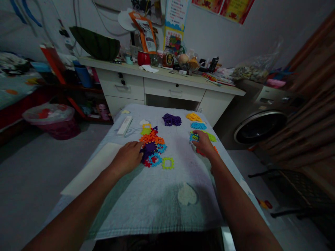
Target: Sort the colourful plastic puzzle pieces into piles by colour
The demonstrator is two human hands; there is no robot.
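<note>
My left hand (129,156) is at the left edge of a mixed pile of flat, toothed plastic building pieces. Its fingers close on the edge of a purple piece (150,149). Orange pieces (152,137) lie above that, with a blue piece (155,159) below. A lime green square frame (168,163) rests just right of the pile. On the table's right side, my right hand (204,143) pinches a blue square piece (192,137) between thumb and fingers. Green pieces (210,136) lie beside this hand, and red-orange ones are partly hidden beneath it.
Purple pieces (171,120), yellow pieces (193,117) and blue pieces (198,125) form separate heaps toward the far edge. A white narrow box (125,126) lies at the left on the cloth-covered table (157,205). Behind stands a cluttered white desk (172,85); a washing machine (251,118) is at right.
</note>
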